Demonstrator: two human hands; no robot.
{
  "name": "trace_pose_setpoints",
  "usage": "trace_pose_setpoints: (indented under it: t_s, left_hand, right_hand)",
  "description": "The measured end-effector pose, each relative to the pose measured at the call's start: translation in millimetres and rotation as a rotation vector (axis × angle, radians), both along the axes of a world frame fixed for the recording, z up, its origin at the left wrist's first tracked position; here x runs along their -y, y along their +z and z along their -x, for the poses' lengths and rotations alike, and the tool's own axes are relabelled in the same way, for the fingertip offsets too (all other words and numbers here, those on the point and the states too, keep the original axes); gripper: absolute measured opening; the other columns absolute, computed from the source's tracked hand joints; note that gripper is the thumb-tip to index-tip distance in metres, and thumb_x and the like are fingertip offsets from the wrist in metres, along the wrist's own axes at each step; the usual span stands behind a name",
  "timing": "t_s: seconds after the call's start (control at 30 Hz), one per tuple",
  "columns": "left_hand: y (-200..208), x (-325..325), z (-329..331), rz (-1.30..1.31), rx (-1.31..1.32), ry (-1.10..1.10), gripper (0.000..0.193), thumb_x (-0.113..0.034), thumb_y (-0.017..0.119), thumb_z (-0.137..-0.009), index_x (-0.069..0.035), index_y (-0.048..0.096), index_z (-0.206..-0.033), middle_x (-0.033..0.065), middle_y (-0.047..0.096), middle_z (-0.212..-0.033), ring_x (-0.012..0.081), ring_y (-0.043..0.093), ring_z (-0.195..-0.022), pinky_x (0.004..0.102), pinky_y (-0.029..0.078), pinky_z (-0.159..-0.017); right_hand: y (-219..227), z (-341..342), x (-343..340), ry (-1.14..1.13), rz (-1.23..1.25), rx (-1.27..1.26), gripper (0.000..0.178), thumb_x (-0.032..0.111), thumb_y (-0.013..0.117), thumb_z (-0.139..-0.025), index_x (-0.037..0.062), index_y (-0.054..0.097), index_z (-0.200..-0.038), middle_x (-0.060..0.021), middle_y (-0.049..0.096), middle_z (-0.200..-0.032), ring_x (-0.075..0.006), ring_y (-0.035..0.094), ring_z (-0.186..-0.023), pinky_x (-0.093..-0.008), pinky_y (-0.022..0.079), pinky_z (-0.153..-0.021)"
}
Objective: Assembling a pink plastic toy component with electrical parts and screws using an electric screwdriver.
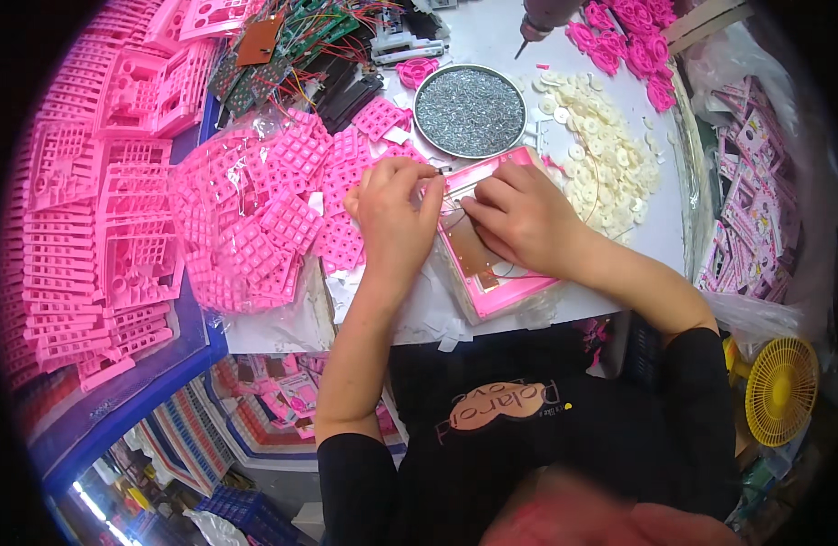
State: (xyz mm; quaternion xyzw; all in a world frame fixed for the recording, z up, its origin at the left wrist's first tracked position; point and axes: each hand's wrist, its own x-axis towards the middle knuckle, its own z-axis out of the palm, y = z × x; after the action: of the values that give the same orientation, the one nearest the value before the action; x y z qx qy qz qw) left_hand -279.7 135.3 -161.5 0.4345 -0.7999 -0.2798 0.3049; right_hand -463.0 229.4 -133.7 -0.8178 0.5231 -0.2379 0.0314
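I see my left hand (393, 214) and right hand (519, 218) side by side on the pink housing (501, 287), both with fingers curled and pressed down on its far-left corner, fingertips pinching at something too small to tell. The housing lies near the front of the surface (492, 41), its long axis running near to far, mostly under my right hand. Left sits a bag of pink keypads (255, 218); farther off are a screw tin (469, 111) and white discs (601, 146).
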Motion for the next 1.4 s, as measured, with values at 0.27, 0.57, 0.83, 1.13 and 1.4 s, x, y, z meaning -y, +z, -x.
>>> trace_pose_setpoints:
  t_s: [0.27, 0.57, 0.83, 1.13, 1.4]
  left_hand:
    - [12, -13, 6, 0.048, -0.164, -0.12, 0.008, -0.016, 0.074, -0.084, -0.01, 0.074, -0.089, 0.0015, 0.071, -0.088, 0.0177, 0.062, -0.08, 0.0372, 0.034, -0.086]
    - [19, -9, 8, -0.398, -0.334, -0.211, 0.012, -0.014, 0.073, -0.088, -0.003, 0.073, -0.085, 0.0045, 0.064, -0.061, 0.0114, 0.055, -0.05, 0.028, 0.04, -0.058]
    - [11, -20, 5, 0.4, -0.154, -0.376, 0.015, -0.009, 0.077, -0.08, -0.012, 0.069, -0.093, -0.0001, 0.069, -0.086, 0.0191, 0.062, -0.079, 0.0399, 0.034, -0.087]
    - [11, -32, -2, 0.28, -0.071, -0.224, 0.013, -0.01, 0.075, -0.082, -0.012, 0.069, -0.093, 0.0, 0.068, -0.082, 0.0193, 0.061, -0.078, 0.0406, 0.034, -0.088]
    - [17, -35, 0, 0.314, -0.013, -0.316, 0.016, -0.011, 0.075, -0.081, -0.013, 0.071, -0.097, 0.0004, 0.068, -0.087, 0.0191, 0.061, -0.084, 0.0423, 0.033, -0.092]
  right_hand:
    - [20, 15, 28, -0.161, -0.405, 0.623, 0.018, 0.017, 0.073, -0.09, 0.001, 0.07, -0.098, -0.009, 0.067, -0.081, -0.0207, 0.065, -0.069, -0.0316, 0.051, -0.061]
    - [22, 22, 24, -0.122, -0.282, 0.566, 0.016, 0.02, 0.069, -0.092, 0.0042, 0.072, -0.096, -0.0137, 0.071, -0.079, -0.029, 0.069, -0.069, -0.0365, 0.054, -0.064]
    - [11, 20, -9, -0.034, -0.527, 0.87, 0.029, 0.009, 0.065, -0.096, 0.0016, 0.067, -0.124, -0.0045, 0.071, -0.092, -0.0067, 0.063, -0.079, -0.0241, 0.051, -0.068]
    - [53, 75, -32, 0.039, -0.95, 0.741, 0.026, 0.016, 0.068, -0.089, 0.0009, 0.073, -0.108, -0.0076, 0.069, -0.074, -0.0149, 0.063, -0.065, -0.0301, 0.049, -0.062]
    - [3, 229, 64, -0.621, -0.008, -0.038, 0.024, 0.016, 0.065, -0.081, 0.0052, 0.073, -0.101, -0.0153, 0.071, -0.091, -0.0344, 0.066, -0.089, -0.0454, 0.052, -0.081]
